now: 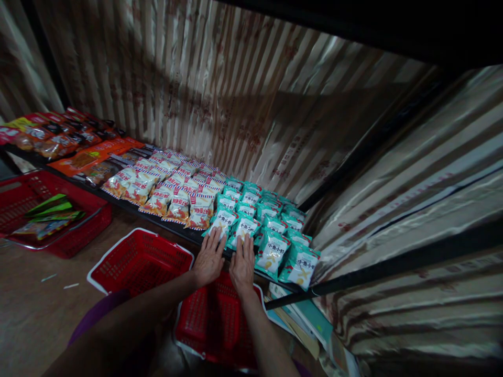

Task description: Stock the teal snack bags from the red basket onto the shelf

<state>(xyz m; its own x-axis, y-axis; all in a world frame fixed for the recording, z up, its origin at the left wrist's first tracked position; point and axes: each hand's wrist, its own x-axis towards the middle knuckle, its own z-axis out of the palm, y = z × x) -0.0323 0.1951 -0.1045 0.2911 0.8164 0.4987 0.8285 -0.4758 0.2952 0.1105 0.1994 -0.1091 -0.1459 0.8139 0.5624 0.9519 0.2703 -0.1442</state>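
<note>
My left hand (210, 256) lies with its fingers stretched out on the lower part of a green-and-white snack bag (223, 220) in the front row of the shelf. Beside it, my right hand (242, 263) rests its extended fingers on the neighbouring green-and-white bag (245, 228). Neither hand is wrapped around a bag. Several more bags of the same kind stand in rows behind and to the right, among them a front bag (272, 252) and a corner bag (301, 265). Left of these are rows of white-and-orange snack bags (201, 208).
Below the shelf (178, 229) stand a red basket (141, 262) and another red basket (220, 327) under my hands. A third basket (88, 230) at left holds several packets (53, 212). Orange packages (94, 157) lie farther left. A dark metal post (353, 272) and striped sheeting (255, 104) bound the shelf.
</note>
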